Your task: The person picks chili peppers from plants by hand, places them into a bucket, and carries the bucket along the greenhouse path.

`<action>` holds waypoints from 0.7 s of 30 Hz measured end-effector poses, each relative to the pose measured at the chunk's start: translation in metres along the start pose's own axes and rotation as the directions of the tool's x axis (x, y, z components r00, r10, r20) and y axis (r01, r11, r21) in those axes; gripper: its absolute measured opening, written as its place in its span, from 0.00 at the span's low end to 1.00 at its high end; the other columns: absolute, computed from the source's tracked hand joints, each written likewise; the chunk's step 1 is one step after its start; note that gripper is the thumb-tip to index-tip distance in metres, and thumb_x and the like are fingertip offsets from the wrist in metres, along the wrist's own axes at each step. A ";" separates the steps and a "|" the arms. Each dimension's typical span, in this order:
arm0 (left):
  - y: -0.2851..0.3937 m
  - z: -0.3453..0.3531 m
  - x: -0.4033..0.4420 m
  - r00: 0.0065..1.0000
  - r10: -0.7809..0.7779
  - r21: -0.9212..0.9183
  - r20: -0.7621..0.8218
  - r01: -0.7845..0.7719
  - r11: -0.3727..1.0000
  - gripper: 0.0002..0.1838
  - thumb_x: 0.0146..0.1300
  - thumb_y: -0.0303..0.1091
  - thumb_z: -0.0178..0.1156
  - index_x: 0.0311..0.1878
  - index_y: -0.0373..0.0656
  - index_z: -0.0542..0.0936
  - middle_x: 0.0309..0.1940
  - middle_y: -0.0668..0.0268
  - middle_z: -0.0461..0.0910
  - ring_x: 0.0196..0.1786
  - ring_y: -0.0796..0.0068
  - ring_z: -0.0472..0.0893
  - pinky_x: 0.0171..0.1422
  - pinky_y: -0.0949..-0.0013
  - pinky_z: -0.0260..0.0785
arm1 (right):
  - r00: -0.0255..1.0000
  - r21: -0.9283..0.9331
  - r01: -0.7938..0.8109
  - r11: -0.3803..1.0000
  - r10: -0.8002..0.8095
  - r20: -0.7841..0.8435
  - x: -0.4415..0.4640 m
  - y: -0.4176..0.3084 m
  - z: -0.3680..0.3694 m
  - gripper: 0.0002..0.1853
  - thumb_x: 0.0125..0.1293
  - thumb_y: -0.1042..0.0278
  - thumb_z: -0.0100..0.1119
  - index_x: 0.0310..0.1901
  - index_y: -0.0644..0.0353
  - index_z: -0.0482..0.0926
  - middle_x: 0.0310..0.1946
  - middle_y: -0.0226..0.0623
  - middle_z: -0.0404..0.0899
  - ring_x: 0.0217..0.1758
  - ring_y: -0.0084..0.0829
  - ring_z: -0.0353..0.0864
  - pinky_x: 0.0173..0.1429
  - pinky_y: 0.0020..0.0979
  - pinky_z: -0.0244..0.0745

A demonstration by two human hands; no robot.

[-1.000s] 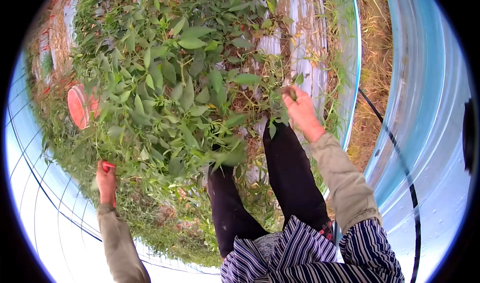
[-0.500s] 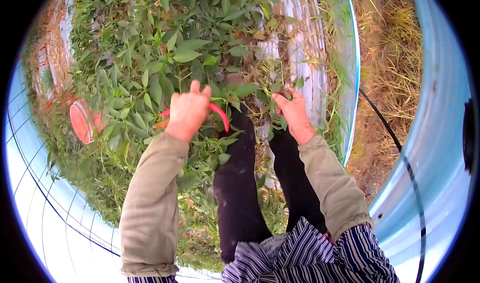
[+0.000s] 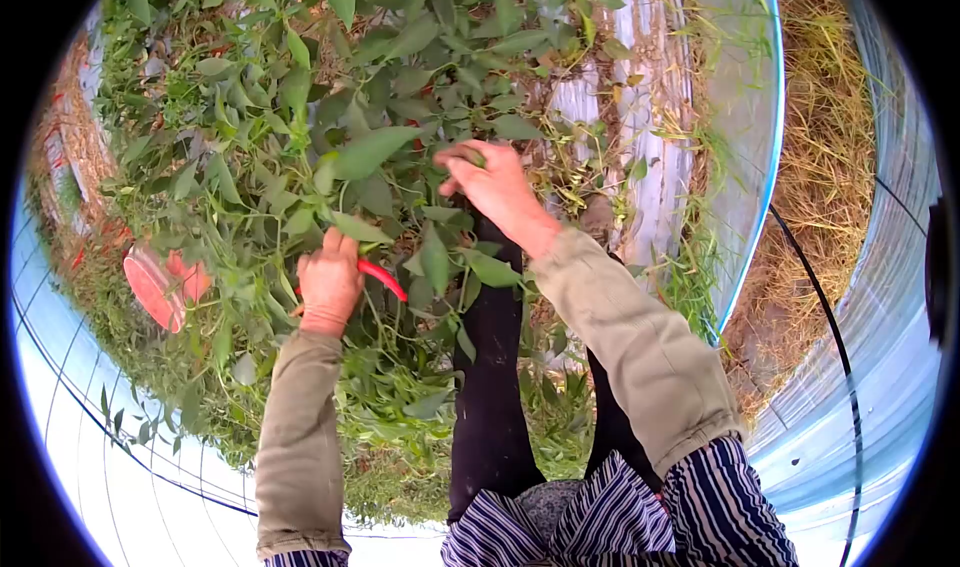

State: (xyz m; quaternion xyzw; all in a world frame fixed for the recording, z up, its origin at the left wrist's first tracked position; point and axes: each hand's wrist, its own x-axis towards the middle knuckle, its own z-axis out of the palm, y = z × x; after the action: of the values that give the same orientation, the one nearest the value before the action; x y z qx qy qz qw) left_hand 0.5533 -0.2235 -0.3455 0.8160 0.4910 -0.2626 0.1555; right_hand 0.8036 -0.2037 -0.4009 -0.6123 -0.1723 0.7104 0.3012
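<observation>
Red chili peppers (image 3: pixel 384 279) stick out from my left hand (image 3: pixel 331 281), which is closed round them among the leaves of the pepper plants (image 3: pixel 370 152). Higher and to the right, my right hand (image 3: pixel 492 185) has its fingers bent together over the foliage. A small green thing shows between its thumb and fingers, too small to name. Leaves hide part of my left fingertips.
A red container (image 3: pixel 155 289) stands among the plants at the left. Pale plastic mulch (image 3: pixel 650 117) runs along the row. Farther right are a blue-edged clear sheet (image 3: pixel 745 167), dry grass (image 3: pixel 825 137) and a black cable (image 3: pixel 825 302). My legs are below.
My left hand came in from the far left with the red peppers, then shifted slightly left and down. My right hand has moved left, from beside the mulch to over the leaves.
</observation>
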 end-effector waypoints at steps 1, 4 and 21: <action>0.000 0.007 -0.001 0.999 -0.004 -0.026 -0.036 0.003 1.000 0.29 0.43 0.34 0.66 0.54 0.50 0.74 0.43 0.67 0.74 0.31 0.65 0.80 0.38 0.59 0.69 | 0.998 -0.055 -0.034 0.998 0.037 0.045 0.015 -0.002 0.013 0.12 0.64 0.74 0.50 0.47 0.67 0.78 0.37 0.37 0.82 0.32 0.21 0.81 0.35 0.23 0.72; 0.005 0.010 -0.001 0.996 -0.015 -0.120 -0.090 0.004 0.993 0.25 0.41 0.36 0.68 0.47 0.47 0.75 0.42 0.67 0.74 0.34 0.66 0.79 0.40 0.60 0.67 | 0.990 -0.520 0.137 0.843 -0.134 0.044 0.075 0.036 0.041 0.13 0.55 0.68 0.60 0.38 0.70 0.80 0.34 0.51 0.81 0.37 0.45 0.83 0.41 0.36 0.77; 0.017 0.006 0.003 0.998 -0.044 -0.301 -0.054 0.026 0.953 0.29 0.41 0.30 0.67 0.52 0.48 0.77 0.42 0.67 0.76 0.41 0.65 0.77 0.41 0.62 0.64 | 0.984 -0.762 -0.170 0.625 0.075 -0.159 0.131 0.096 0.031 0.14 0.57 0.67 0.59 0.41 0.67 0.76 0.39 0.53 0.80 0.46 0.48 0.79 0.47 0.39 0.76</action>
State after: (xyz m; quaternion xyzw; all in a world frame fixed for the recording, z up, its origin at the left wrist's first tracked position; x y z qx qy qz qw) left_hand 0.5680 -0.2323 -0.3526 0.7816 0.5440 -0.1631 0.2578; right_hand 0.7435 -0.1886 -0.5540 -0.7311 -0.4003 0.5517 -0.0298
